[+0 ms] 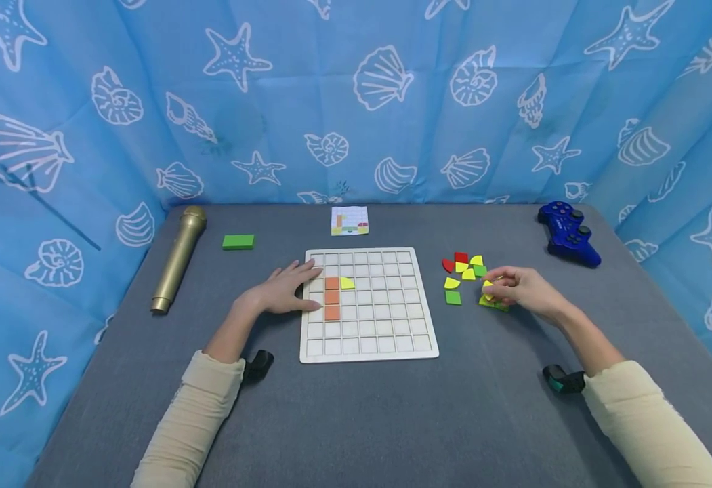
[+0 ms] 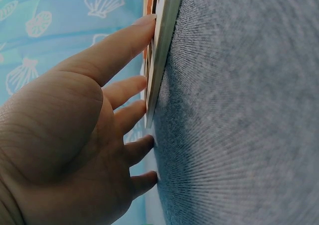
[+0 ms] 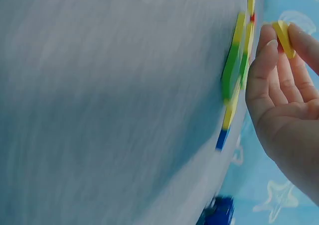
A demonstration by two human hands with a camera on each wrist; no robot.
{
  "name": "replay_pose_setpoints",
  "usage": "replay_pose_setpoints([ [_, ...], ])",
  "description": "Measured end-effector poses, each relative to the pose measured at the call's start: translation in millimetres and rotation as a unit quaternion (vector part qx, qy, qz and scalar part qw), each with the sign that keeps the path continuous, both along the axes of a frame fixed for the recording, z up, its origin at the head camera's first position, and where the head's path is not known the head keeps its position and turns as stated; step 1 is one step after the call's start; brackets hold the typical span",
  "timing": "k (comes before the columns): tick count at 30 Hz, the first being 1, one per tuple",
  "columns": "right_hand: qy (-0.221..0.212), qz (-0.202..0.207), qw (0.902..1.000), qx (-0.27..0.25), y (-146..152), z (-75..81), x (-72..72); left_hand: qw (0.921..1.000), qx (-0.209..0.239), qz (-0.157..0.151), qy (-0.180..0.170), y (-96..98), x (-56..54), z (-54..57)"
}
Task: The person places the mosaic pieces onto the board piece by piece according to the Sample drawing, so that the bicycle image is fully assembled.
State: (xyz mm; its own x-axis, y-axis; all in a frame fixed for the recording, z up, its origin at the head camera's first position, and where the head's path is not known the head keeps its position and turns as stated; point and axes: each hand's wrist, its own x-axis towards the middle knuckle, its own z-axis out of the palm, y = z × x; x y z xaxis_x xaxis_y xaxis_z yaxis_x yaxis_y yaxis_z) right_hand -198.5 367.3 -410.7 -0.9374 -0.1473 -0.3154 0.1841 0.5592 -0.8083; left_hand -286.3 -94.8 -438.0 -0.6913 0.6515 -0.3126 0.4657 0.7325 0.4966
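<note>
My left hand (image 1: 282, 290) rests spread at the left edge of a white grid board (image 1: 386, 344), thumb and fingertips touching it in the left wrist view. Three orange square tiles (image 1: 332, 297) form a column on the board, with a yellow quarter-round tile (image 1: 346, 282) right of the top one. Off the board's right side, my right hand (image 1: 529, 291) pinches a yellow tile (image 3: 284, 38) between thumb and fingers, held above the table. Below and beside it lie loose green, yellow and red tiles (image 1: 453, 297); the hand partly hides some of them.
A small pattern card (image 1: 349, 229) lies behind the board. At the left are a gold microphone (image 1: 179, 261) and a green block (image 1: 238, 242). A blue game controller (image 1: 568, 234) sits at the back right. A patterned blue curtain (image 1: 307, 95) hangs behind the grey table (image 1: 356, 420).
</note>
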Motion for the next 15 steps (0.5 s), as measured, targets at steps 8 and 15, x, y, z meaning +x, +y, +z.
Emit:
replay_pose_setpoints([
  [8,-0.023,0.032,0.9985,-0.038,-42,-5.6,-11.6,1.0,0.001,0.001,-0.002,-0.8,0.9,0.7],
  [15,-0.03,0.073,0.9955,-0.052,-78,-10.4,-18.9,1.0,0.002,0.001,-0.001,-1.0,1.0,2.0],
])
